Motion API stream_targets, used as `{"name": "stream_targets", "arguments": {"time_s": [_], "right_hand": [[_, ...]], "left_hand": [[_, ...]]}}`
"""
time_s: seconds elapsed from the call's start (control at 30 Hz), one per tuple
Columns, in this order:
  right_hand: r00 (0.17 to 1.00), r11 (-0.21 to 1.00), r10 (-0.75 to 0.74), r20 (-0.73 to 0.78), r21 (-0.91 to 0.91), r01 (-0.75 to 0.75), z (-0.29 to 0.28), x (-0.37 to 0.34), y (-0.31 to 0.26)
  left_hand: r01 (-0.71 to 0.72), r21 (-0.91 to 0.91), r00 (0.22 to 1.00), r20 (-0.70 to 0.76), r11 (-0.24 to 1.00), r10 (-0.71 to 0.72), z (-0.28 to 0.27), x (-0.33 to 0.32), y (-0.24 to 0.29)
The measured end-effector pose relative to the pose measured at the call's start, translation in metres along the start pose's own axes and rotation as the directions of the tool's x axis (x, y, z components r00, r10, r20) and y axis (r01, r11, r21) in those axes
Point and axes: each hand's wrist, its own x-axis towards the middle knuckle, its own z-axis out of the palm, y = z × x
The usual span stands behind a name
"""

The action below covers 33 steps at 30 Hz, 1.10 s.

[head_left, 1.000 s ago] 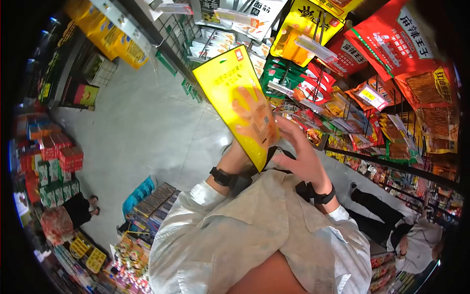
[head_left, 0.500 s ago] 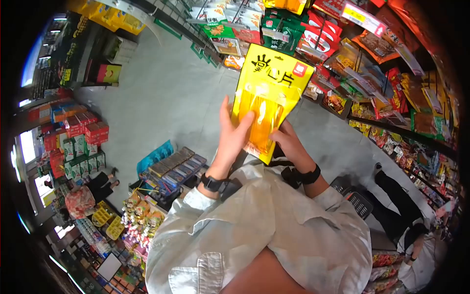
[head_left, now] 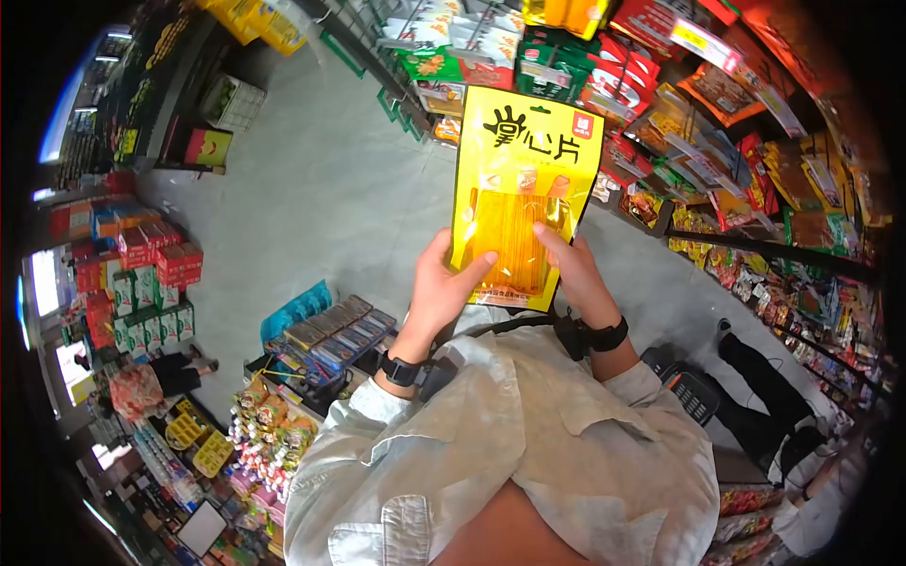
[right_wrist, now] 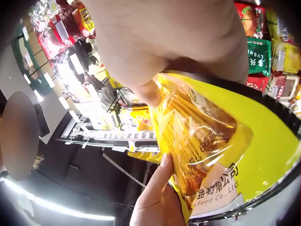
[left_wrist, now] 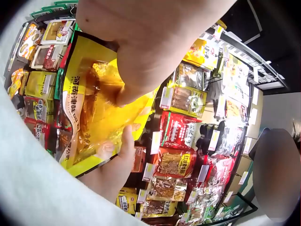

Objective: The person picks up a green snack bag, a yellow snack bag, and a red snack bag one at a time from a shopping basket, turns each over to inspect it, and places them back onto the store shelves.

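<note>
Right hand (head_left: 587, 288) has shifted up, fingers (head_left: 582, 257) gripping yellow packet (head_left: 524, 193).

the yellow pack (head_left: 517, 212) has turned front side up, and the right hand (head_left: 585, 281) now grips it.

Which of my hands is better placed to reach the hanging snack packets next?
Probably your right hand: it's nearer the hanging snack packets, and your left hand, also gripping the yellow snack pouch, could hold it alone.

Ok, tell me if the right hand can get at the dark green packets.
Probably not as it stands: the right hand holds the yellow packet, whose top edge overlaps the dark green packets in the head view.
</note>
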Motion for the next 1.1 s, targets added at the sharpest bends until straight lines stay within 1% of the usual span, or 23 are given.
{"name": "stream_targets", "arguments": {"time_s": [0.07,0.1,0.17,0.2,0.27,0.3,0.33,0.37,0.4,0.5,0.57,0.6,0.7,0.8,0.9,1.0,1.1], "right_hand": [[1.0,0.984,0.01,0.001,-0.179,-0.009,0.012,0.01,0.013],[0.998,0.973,0.048,0.029,-0.227,-0.04,0.022,0.014,0.015],[0.99,0.942,0.124,0.071,-0.322,-0.095,0.047,0.022,0.02],[0.991,0.948,0.096,0.096,-0.311,-0.062,0.067,0.025,0.023],[0.99,0.958,0.042,0.138,-0.287,-0.001,0.11,0.028,0.031],[0.99,0.959,0.042,0.135,-0.283,-0.002,0.13,0.029,0.04],[0.99,0.959,0.044,0.133,-0.282,-0.004,0.148,0.029,0.049],[0.989,0.953,0.046,0.139,-0.303,-0.002,0.183,0.037,0.06],[0.988,0.947,0.038,0.149,-0.32,0.011,0.198,0.042,0.066],[0.987,0.945,0.018,0.161,-0.325,0.036,0.236,0.05,0.084],[0.988,0.95,0.007,0.154,-0.311,0.042,0.256,0.051,0.083],[0.989,0.952,0.001,0.148,-0.304,0.044,0.266,0.05,0.081],[0.996,0.953,-0.071,0.057,-0.292,0.085,0.288,0.051,0.079],[1.0,0.933,0.02,-0.024,-0.358,-0.027,0.28,0.057,0.075],[0.996,0.912,0.081,0.04,-0.407,-0.057,0.267,0.071,0.069],[0.985,0.921,0.13,0.11,-0.381,-0.079,0.267,0.093,0.055],[0.973,0.928,0.141,0.183,-0.368,-0.066,0.272,0.12,0.045]], "left_hand": [[0.0,-0.005,1.0,-0.025,1.0,0.0,-0.025,-0.005,-0.007],[-0.001,-0.007,0.999,-0.036,1.0,0.001,-0.039,-0.007,-0.011],[0.037,-0.068,0.998,-0.044,0.997,-0.04,-0.07,-0.01,-0.019],[0.054,-0.099,0.997,-0.041,0.994,-0.059,-0.087,-0.011,-0.024],[-0.005,-0.08,1.0,-0.018,0.997,0.004,-0.126,-0.009,-0.041],[-0.035,-0.074,0.999,-0.006,0.997,0.035,-0.146,-0.008,-0.045],[-0.033,-0.102,0.999,0.018,0.994,0.035,-0.166,-0.008,-0.048],[-0.042,-0.149,0.998,0.03,0.988,0.047,-0.203,-0.007,-0.052],[-0.045,-0.171,0.997,0.051,0.984,0.055,-0.221,-0.005,-0.051],[-0.055,-0.221,0.998,-0.01,0.974,0.054,-0.261,0.0,-0.037],[-0.048,-0.205,0.998,0.026,0.978,0.055,-0.281,0.008,-0.032],[-0.044,-0.198,0.997,0.047,0.979,0.054,-0.289,0.011,-0.03],[-0.037,-0.155,0.993,0.104,0.987,0.054,-0.306,0.023,-0.03],[0.016,-0.243,0.989,0.145,0.97,0.02,-0.31,0.036,-0.02],[0.035,-0.192,0.987,0.163,0.981,-0.003,-0.312,0.051,-0.019],[0.037,-0.159,0.988,0.154,0.987,-0.013,-0.312,0.064,-0.012],[0.041,-0.058,0.997,0.062,0.997,-0.038,-0.316,0.076,-0.007]]}}
